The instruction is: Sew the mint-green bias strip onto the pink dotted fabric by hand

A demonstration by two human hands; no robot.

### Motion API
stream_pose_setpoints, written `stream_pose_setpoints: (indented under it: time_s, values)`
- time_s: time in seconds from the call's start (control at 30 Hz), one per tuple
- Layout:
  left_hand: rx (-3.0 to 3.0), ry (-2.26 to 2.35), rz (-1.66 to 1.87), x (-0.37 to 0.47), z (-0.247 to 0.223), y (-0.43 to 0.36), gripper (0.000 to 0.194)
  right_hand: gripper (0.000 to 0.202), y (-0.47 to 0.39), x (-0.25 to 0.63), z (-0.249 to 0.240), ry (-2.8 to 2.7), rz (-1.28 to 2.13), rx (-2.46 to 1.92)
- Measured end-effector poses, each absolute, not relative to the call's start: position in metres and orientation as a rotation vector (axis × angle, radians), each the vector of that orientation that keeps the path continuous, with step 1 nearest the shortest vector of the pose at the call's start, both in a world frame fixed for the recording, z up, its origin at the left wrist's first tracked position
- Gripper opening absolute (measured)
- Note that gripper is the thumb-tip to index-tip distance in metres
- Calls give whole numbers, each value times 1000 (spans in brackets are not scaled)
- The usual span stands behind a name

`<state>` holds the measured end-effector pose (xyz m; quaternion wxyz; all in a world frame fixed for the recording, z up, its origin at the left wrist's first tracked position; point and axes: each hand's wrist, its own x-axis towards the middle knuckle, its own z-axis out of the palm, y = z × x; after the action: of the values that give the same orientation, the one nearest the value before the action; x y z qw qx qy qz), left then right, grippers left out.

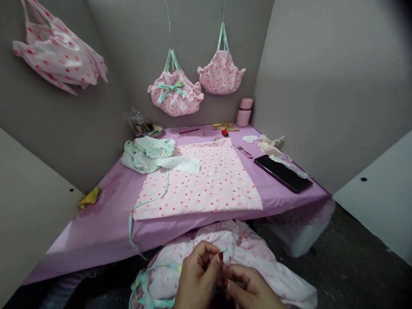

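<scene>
In the head view both my hands are held low over the lap, close together. With thumb and index finger, my left hand (200, 276) pinches; a tip of thin light-green strip (224, 250) pokes out at those fingertips. My right hand (249, 286) is closed just beside it, its fingertips nearly meeting the left ones; what they grip is hidden. Beneath the hands, gathered pink dotted fabric (271, 269) covers the lap. A looped green ribbon (146, 289) lies on its left side.
A pink tablecloth-covered table (110, 221) bears a flat dotted cloth (207, 186), crumpled green fabric (148, 154), thread snips (244, 152), a red thread spool (224, 133), a phone (283, 173) and a pink flask (244, 112). Dotted garments (175, 94) hang behind.
</scene>
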<state>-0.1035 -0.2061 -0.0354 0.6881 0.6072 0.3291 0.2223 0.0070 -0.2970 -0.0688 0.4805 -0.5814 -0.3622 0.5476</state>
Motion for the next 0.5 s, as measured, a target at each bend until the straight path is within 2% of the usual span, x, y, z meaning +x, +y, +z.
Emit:
stream_pose_setpoints:
  time_s: [0.1, 0.27, 0.4, 0.5]
  values:
    - [1367, 771, 538, -105, -38, -205, 11, 35, -300, 25, -64, -790, 1295, -1433]
    - [1607, 795, 508, -105, -32, -205, 12, 38, -299, 49, -48, -520, 984, -1583]
    - [1866, 745, 419, -104, -17, -206, 16, 32, -288, 38, -35, -656, 1161, -1421]
    - [1975, 719, 382, -104, -12, -206, 19, 21, -283, 29, -28, -774, 1168, -1380]
